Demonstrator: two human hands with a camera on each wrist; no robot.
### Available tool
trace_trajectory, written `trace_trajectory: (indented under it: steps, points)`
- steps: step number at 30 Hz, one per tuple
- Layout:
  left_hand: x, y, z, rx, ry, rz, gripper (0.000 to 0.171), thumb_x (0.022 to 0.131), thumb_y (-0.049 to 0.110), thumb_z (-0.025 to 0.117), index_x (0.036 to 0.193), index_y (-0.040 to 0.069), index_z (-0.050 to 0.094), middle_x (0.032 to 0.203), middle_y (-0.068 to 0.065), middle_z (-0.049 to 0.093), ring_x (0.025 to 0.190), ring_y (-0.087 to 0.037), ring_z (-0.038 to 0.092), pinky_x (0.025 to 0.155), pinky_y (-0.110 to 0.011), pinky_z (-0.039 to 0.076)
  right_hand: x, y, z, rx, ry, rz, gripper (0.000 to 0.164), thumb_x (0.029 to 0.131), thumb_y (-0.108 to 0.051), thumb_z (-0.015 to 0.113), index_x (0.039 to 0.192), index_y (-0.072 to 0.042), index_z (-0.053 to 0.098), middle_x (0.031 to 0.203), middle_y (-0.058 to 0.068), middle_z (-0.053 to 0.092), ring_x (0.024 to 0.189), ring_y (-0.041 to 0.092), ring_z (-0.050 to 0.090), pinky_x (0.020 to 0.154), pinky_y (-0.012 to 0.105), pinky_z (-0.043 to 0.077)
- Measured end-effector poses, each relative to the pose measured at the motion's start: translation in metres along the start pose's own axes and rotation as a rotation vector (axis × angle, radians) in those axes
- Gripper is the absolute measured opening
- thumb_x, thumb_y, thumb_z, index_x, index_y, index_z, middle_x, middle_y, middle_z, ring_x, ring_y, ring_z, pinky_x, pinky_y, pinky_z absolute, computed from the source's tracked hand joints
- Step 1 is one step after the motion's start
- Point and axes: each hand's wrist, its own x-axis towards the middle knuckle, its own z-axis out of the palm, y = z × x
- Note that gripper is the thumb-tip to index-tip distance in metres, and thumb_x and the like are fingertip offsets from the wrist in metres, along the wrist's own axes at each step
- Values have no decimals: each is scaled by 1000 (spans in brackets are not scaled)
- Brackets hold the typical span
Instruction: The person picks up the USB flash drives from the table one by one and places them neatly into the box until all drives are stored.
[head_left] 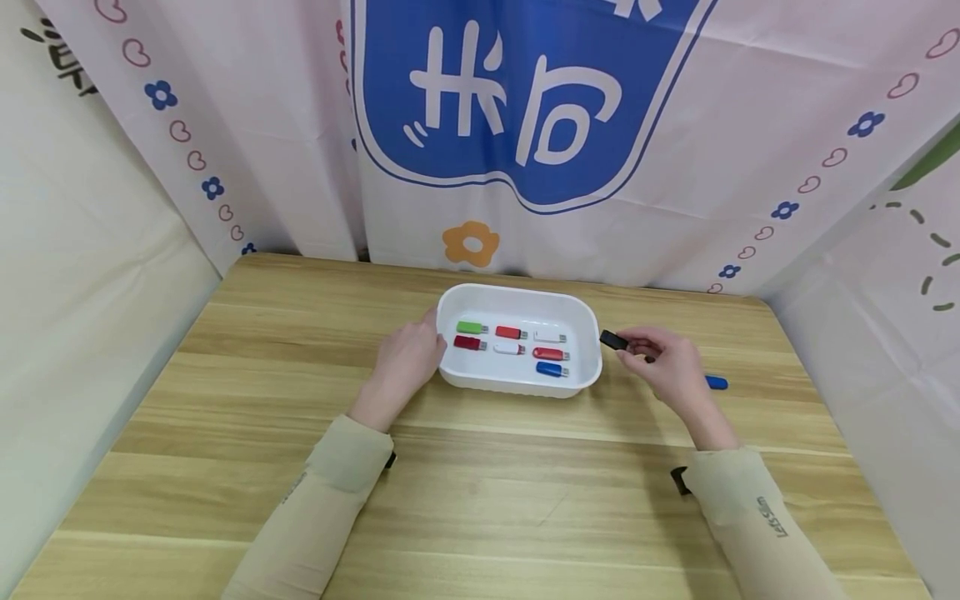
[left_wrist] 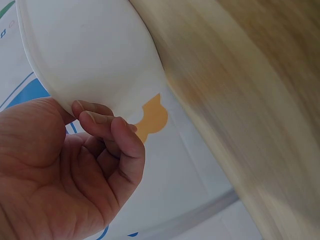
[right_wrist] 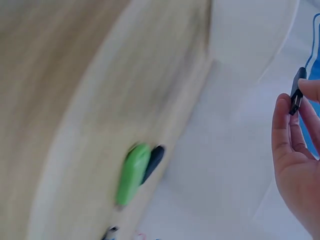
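My left hand (head_left: 408, 354) pinches the left rim of a white plastic tray (head_left: 517, 389); the thumb and fingertips meet at the tray's edge in the left wrist view. Several USB flash drives lie in rows inside the tray, among them a green one (head_left: 469, 327), a dark red one (head_left: 467, 342), a white one (head_left: 547, 337) and a blue one (head_left: 549, 368). Just beyond the tray's right rim, my right hand (head_left: 671, 367) holds a black USB flash drive (head_left: 612, 339) between thumb and fingers. Its metal plug shows in the right wrist view.
On the wooden table (head_left: 525, 492), a blue flash drive (head_left: 717, 382) lies partly behind the right hand. The right wrist view shows a green drive (right_wrist: 133, 172) beside a dark one (right_wrist: 154, 162). A printed curtain (head_left: 300, 167) hangs along the table's back edge.
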Motion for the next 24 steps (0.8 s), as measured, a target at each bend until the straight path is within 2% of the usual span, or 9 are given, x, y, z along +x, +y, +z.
trace_trajectory:
  steps: [5, 7, 14, 24]
  points:
    - [-1, 0, -1, 2, 3, 3, 56, 100, 17, 55, 150, 0, 39, 87, -19, 71, 57, -23, 57, 43, -28, 41, 4, -17, 7, -7, -8, -52, 24, 88, -7, 74, 112, -4, 73, 108, 15, 73, 92, 17, 68, 84, 28, 59]
    - [-1, 0, -1, 2, 1, 1, 56, 100, 18, 55, 150, 0, 39, 86, -19, 70, 57, -23, 57, 43, -28, 41, 5, -23, 11, 11, -20, -73, 24, 87, -5, 74, 111, -3, 73, 109, 14, 72, 92, 18, 67, 88, 35, 58]
    - [0, 1, -1, -4, -10, -4, 56, 100, 18, 54, 151, 0, 38, 84, -18, 69, 57, -22, 57, 44, -28, 41, 9, -37, 24, 52, -87, -87, 24, 87, -3, 74, 112, -1, 72, 112, 15, 71, 94, 22, 68, 91, 39, 58]
    - [0, 1, -1, 6, 2, 6, 55, 100, 17, 54, 149, -1, 40, 83, -18, 69, 56, -22, 57, 43, -27, 40, 15, -38, 45, 75, -147, -126, 25, 86, -2, 74, 111, 0, 73, 114, 17, 70, 98, 27, 70, 91, 39, 58]
